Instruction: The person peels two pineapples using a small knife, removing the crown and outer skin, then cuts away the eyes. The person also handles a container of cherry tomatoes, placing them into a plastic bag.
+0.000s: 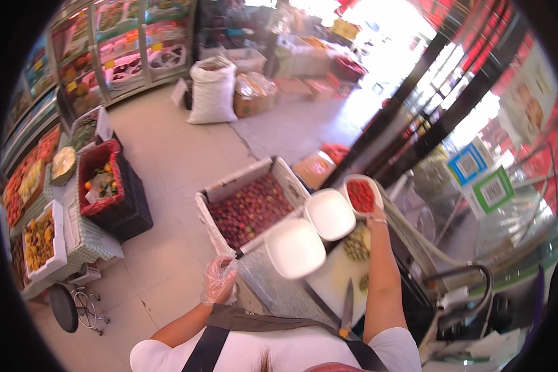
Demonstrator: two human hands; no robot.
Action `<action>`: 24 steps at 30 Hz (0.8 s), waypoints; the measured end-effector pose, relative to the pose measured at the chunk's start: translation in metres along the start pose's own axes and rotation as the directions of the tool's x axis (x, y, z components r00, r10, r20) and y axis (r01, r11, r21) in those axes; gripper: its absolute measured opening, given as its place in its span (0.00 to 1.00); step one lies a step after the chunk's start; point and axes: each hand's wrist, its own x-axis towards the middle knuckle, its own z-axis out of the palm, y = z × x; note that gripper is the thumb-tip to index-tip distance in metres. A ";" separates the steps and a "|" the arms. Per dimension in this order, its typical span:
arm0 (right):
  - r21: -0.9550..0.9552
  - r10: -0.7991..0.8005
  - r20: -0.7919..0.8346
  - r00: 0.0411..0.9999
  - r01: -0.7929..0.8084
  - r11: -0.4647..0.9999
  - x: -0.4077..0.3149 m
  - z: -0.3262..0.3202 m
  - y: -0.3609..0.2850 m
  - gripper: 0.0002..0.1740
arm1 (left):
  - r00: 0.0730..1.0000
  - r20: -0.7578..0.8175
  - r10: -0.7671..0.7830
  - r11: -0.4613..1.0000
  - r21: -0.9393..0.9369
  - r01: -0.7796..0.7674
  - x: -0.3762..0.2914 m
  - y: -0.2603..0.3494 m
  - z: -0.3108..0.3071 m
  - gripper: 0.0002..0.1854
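Note:
My right hand (377,215) grips the near rim of a white plastic container (376,187) holding red fruit (361,195). My left hand (221,278), in a clear plastic glove, is beside the near corner of a lined crate (203,218); its fingers are curled, and whether they grip anything is unclear. Dark red round fruit (251,211) covers the bottom of that crate. Two white containers (295,249) (330,214), with no contents visible, stand between the crate and a white cutting board (328,279). Greenish pieces (356,244) and a knife (348,304) with a yellow-orange handle lie on the board.
Left stand a black crate (137,204) with a red liner, a wheeled stool (65,308) and fruit boxes on a checked cloth (95,246). A white sack (213,93) is on the floor ahead. Dark posts (414,88) and a bent pipe (483,274) rise at right.

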 end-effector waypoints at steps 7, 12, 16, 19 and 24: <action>0.877 0.073 0.403 0.912 -0.407 0.256 0.056 0.042 0.006 0.34 | 0.967 -0.255 -0.013 0.999 -0.052 0.000 0.040 -0.037 -0.089 0.19; 0.688 0.527 0.542 0.655 -0.705 0.169 0.034 0.034 -0.014 0.40 | 0.934 -0.343 -0.102 0.990 -0.127 0.061 0.020 -0.056 -0.124 0.18; 0.787 0.597 0.462 0.656 -0.613 0.064 0.076 0.018 0.061 0.44 | 0.916 -0.394 -0.077 0.992 -0.122 0.031 0.012 -0.058 -0.130 0.18; 0.920 0.499 0.353 0.792 -0.391 -0.030 0.065 0.028 0.050 0.37 | 0.900 -0.424 -0.101 0.992 -0.110 0.059 -0.004 -0.055 -0.151 0.17; 0.972 0.459 0.195 0.867 -0.232 0.025 0.044 0.029 0.029 0.37 | 0.876 -0.454 -0.166 0.979 -0.185 0.090 -0.006 -0.047 -0.172 0.14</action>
